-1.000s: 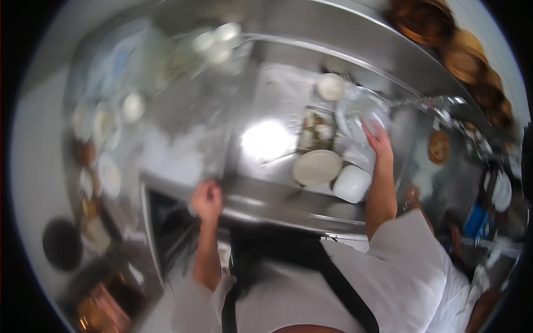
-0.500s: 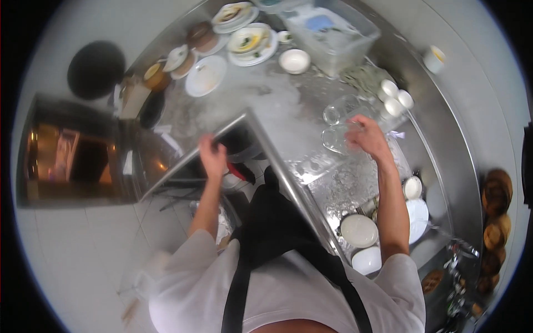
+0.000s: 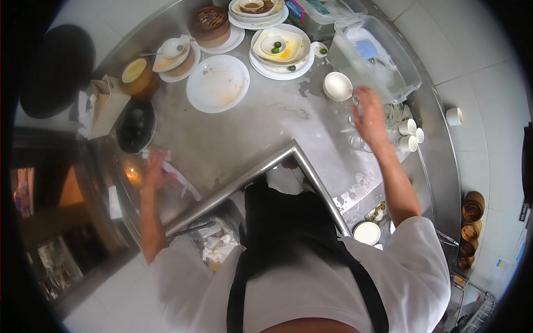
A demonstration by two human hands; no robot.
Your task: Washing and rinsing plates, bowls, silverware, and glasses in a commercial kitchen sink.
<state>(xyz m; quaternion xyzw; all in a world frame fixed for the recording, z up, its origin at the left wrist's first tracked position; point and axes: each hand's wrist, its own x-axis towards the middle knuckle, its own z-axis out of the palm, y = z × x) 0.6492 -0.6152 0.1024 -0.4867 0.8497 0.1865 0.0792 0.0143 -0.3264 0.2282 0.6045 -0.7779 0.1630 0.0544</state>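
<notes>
My left hand (image 3: 156, 173) is at the left of the steel counter, fingers spread, beside a crumpled white strip (image 3: 180, 178) that looks like paper or cloth. A black oval dish (image 3: 136, 126) lies just beyond it. On the right, my right hand (image 3: 371, 115) hovers with its fingers apart, near a white bowl (image 3: 337, 86). Glasses (image 3: 360, 144) stand beside and partly behind this hand; I see nothing held in it. Close to its right are small white cups (image 3: 407, 127).
Stacked dirty plates (image 3: 282, 66), a large white plate (image 3: 217, 84) and a brown steamer basket (image 3: 210, 26) line the far side. A see-through tub (image 3: 408, 89) holds suds. The counter's metal rim (image 3: 239, 186) bends around my apron; a bin (image 3: 219, 241) sits below it.
My left hand has moved left, from the metal rim to the white strip. My right hand has gone farther forward, from the glasses toward the white bowl. The whole view has shifted.
</notes>
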